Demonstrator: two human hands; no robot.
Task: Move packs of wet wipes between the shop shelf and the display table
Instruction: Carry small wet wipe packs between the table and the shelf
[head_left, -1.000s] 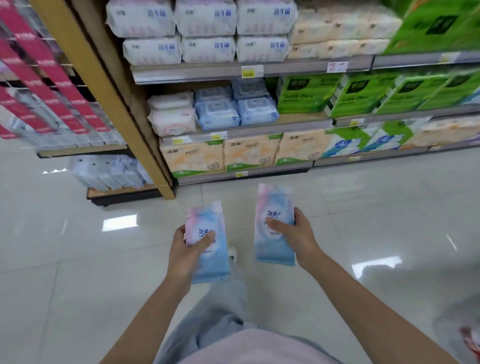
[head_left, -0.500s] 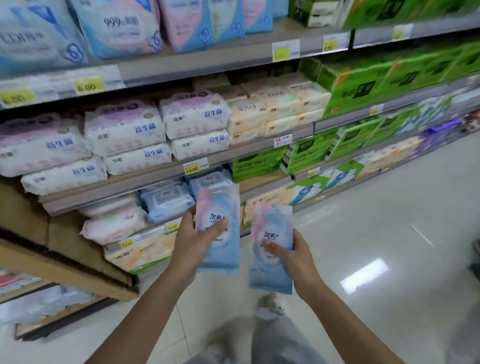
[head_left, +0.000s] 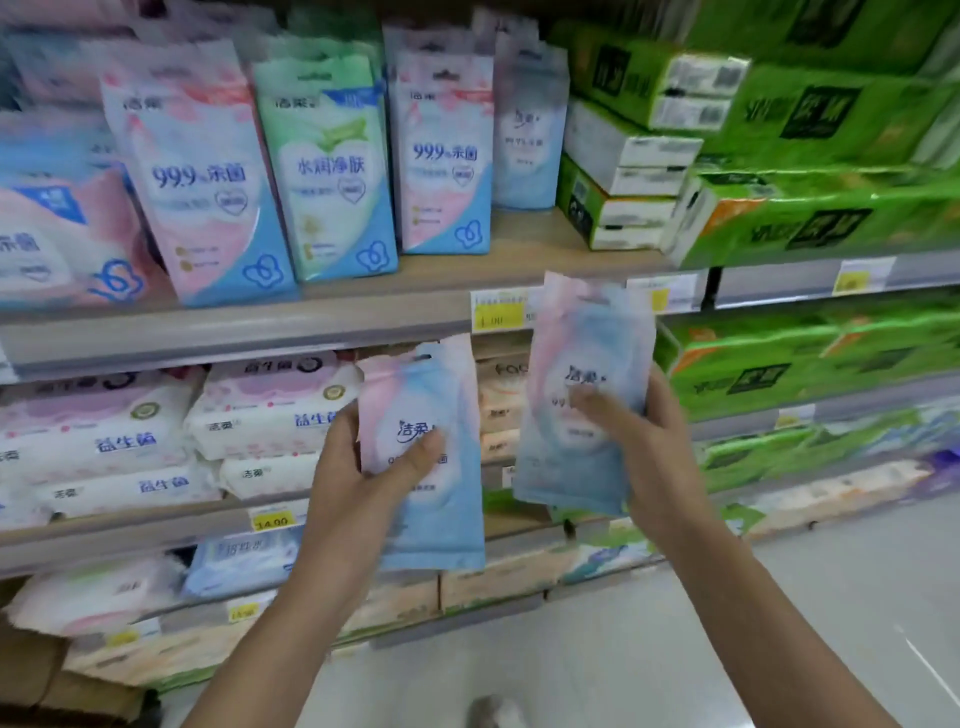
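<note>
A: What is the left hand (head_left: 358, 483) doing?

B: It grips the left pack (head_left: 444, 519), which is pink and blue. The thumb lies across the printed front and the fingers curl behind. The pack is upright in the air, in front of the lower boards and below the shelf (head_left: 363, 312).

A: And the right hand (head_left: 657, 447)?

B: It grips the right pack (head_left: 582, 332) in the same way, thumb on the face and fingers wrapped round the right edge. This pack is held higher and leans slightly. Its top overlaps the shelf's front lip, just beside the yellow price tag (head_left: 497, 314). Whether it touches the lip cannot be told.

A: Do the two packs meet?

B: No. They are near each other, with a narrow gap between them.

A: What stands on the shelf?

B: There is a row of standing packs (head_left: 202, 176) in pink, green and pink. A smaller pack (head_left: 527, 140) at the row's right end sits further back, with wood board showing in front of it. Green cartons (head_left: 810, 119) are stacked to the right. White packs (head_left: 270, 415) lie on the board below, just left of the left hand. The picture is slightly blurred.
</note>
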